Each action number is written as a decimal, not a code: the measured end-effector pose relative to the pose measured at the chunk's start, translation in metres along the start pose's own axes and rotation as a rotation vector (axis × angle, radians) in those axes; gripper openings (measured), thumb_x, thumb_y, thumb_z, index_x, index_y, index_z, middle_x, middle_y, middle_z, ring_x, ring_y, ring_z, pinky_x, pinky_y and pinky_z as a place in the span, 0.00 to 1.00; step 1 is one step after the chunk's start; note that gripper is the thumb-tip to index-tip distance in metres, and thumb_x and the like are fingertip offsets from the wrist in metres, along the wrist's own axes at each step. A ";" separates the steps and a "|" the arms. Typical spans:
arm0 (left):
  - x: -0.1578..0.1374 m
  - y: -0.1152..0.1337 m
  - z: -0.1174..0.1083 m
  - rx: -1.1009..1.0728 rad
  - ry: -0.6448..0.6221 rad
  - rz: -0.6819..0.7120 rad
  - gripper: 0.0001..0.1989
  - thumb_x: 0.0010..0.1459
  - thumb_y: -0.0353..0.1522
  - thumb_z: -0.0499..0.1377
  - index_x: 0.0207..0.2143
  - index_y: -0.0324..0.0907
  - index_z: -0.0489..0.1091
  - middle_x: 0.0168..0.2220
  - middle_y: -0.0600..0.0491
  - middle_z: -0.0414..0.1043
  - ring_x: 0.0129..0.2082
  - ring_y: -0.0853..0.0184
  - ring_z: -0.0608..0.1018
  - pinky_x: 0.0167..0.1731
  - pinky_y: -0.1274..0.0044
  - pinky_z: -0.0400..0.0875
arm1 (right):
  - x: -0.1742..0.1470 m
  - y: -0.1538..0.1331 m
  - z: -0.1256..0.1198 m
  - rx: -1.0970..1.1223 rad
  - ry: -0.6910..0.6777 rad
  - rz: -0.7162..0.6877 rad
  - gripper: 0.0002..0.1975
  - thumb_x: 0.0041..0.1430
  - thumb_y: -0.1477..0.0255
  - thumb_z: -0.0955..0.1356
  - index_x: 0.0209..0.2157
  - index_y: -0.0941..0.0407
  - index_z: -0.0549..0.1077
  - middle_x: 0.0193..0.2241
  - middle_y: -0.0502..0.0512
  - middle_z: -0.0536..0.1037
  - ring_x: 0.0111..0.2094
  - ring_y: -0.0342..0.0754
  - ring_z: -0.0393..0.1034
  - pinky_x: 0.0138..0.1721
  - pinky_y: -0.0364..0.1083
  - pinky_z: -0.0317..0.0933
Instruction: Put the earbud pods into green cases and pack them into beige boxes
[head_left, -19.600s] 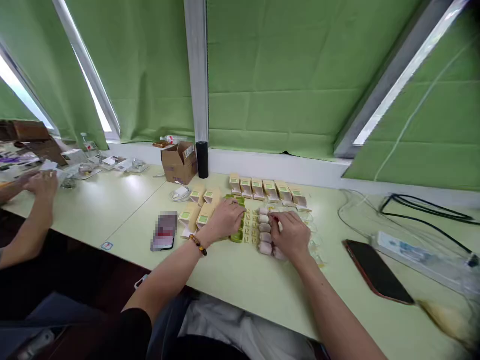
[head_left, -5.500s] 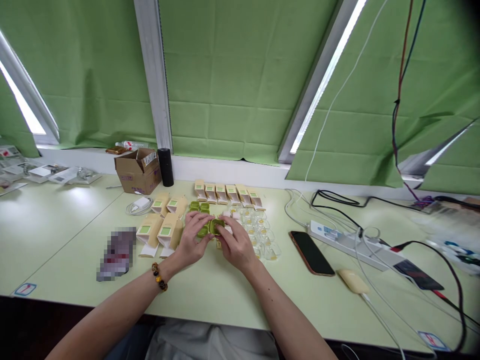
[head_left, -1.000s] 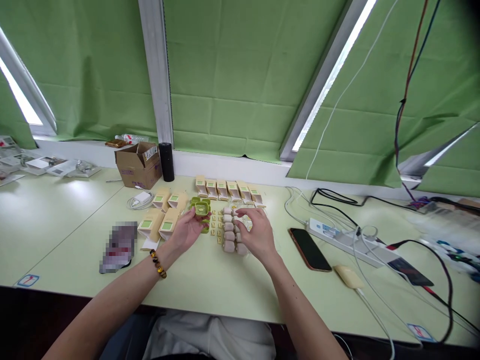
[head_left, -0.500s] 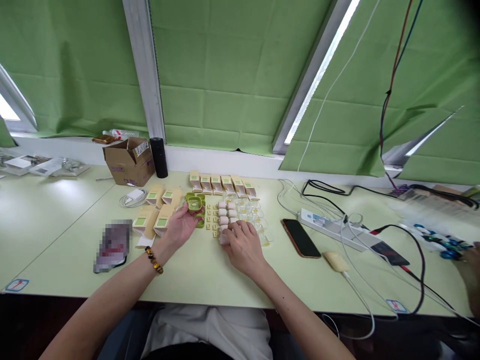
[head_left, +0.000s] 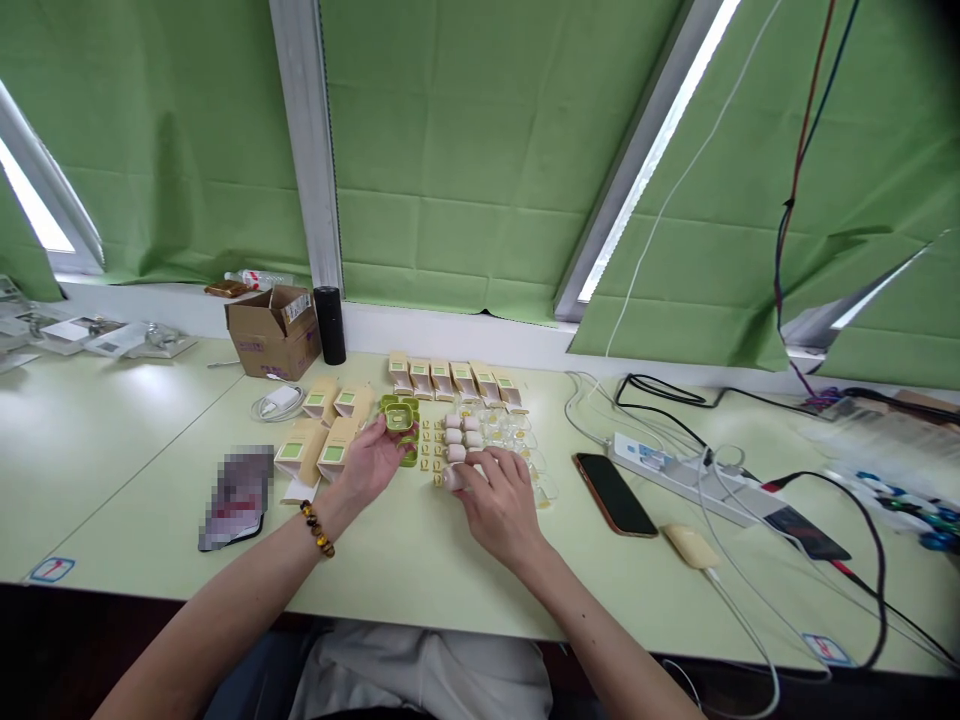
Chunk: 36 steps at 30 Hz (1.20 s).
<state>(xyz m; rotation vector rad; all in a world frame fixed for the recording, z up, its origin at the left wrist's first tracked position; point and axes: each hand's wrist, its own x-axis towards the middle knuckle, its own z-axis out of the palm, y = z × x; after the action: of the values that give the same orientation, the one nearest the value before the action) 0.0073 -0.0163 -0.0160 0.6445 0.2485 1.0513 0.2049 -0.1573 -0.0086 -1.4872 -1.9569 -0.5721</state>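
My left hand [head_left: 375, 462] is closed around a small green square dish [head_left: 398, 417], which it holds up with its hollow facing me. More green dishes [head_left: 409, 456] sit on the table just behind it. My right hand [head_left: 499, 505] pinches a small pale pink cylinder [head_left: 453, 479] at the front of two columns of similar pink cylinders [head_left: 453, 437]. Between the hands lie columns of tiny yellow pieces [head_left: 425, 450]. Clear plastic covers [head_left: 517, 432] with yellow spots stand right of the cylinders, partly hidden by my right hand.
Cream cartons [head_left: 442, 378] line the back, with several more cartons [head_left: 301, 448] at the left. A blurred-out phone-like object [head_left: 238, 495] lies left. To the right are a black-screened phone [head_left: 615, 495], a power strip [head_left: 682, 480], a cream case [head_left: 690, 547] and loose cables.
The view has shifted slightly, moving everything rightward in the picture. My right fingers have drawn back a little, and more of the pinched pink cylinder shows. My left hand keeps the green dish.
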 end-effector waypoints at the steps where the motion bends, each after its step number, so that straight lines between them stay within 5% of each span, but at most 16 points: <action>1: 0.000 0.000 -0.001 0.007 -0.005 0.004 0.07 0.66 0.37 0.64 0.43 0.43 0.76 0.43 0.48 0.81 0.42 0.62 0.82 0.39 0.70 0.75 | 0.006 0.001 -0.004 0.078 0.056 0.031 0.09 0.66 0.75 0.71 0.47 0.52 0.79 0.47 0.60 0.80 0.53 0.60 0.67 0.55 0.58 0.59; 6: 0.001 -0.002 -0.003 0.008 0.002 0.028 0.07 0.66 0.36 0.65 0.42 0.42 0.76 0.45 0.48 0.81 0.43 0.61 0.82 0.41 0.69 0.75 | 0.047 0.004 -0.011 0.675 0.259 0.257 0.11 0.63 0.70 0.74 0.47 0.49 0.80 0.50 0.58 0.79 0.56 0.60 0.69 0.60 0.61 0.63; 9: 0.002 -0.002 -0.004 0.002 -0.007 0.013 0.07 0.65 0.36 0.65 0.41 0.41 0.77 0.44 0.47 0.82 0.43 0.60 0.83 0.40 0.69 0.75 | 0.070 0.006 0.004 1.235 0.320 0.466 0.15 0.56 0.68 0.78 0.46 0.49 0.80 0.50 0.56 0.80 0.54 0.57 0.73 0.56 0.57 0.67; 12: 0.002 -0.001 -0.004 0.003 -0.025 0.015 0.08 0.65 0.36 0.66 0.43 0.41 0.77 0.45 0.47 0.82 0.42 0.60 0.82 0.40 0.69 0.76 | 0.082 0.007 0.026 1.769 0.281 0.704 0.17 0.54 0.60 0.80 0.44 0.49 0.80 0.45 0.53 0.83 0.46 0.52 0.76 0.47 0.51 0.72; 15: 0.001 -0.001 -0.004 -0.002 -0.017 0.027 0.10 0.65 0.36 0.66 0.45 0.40 0.78 0.45 0.47 0.82 0.43 0.59 0.83 0.41 0.69 0.76 | 0.084 0.005 0.044 2.048 0.196 0.841 0.16 0.57 0.56 0.79 0.41 0.51 0.81 0.41 0.53 0.85 0.43 0.50 0.78 0.41 0.47 0.72; 23: 0.003 -0.003 -0.004 0.011 -0.015 0.057 0.08 0.64 0.35 0.67 0.43 0.40 0.78 0.43 0.47 0.82 0.42 0.60 0.82 0.42 0.68 0.76 | 0.070 0.003 0.056 2.092 0.118 0.857 0.16 0.56 0.58 0.80 0.40 0.52 0.80 0.44 0.57 0.86 0.43 0.52 0.81 0.38 0.47 0.75; 36: 0.002 -0.006 -0.007 0.165 -0.056 0.113 0.12 0.63 0.39 0.68 0.42 0.40 0.79 0.43 0.47 0.80 0.41 0.62 0.80 0.41 0.71 0.75 | 0.065 0.000 0.061 1.889 0.202 0.781 0.24 0.46 0.68 0.83 0.44 0.48 0.78 0.37 0.48 0.80 0.37 0.45 0.75 0.35 0.43 0.72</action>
<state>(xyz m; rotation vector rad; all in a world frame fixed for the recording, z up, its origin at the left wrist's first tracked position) 0.0091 -0.0139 -0.0244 0.8430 0.2542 1.1273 0.1800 -0.0716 -0.0078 -0.6011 -0.7565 1.1474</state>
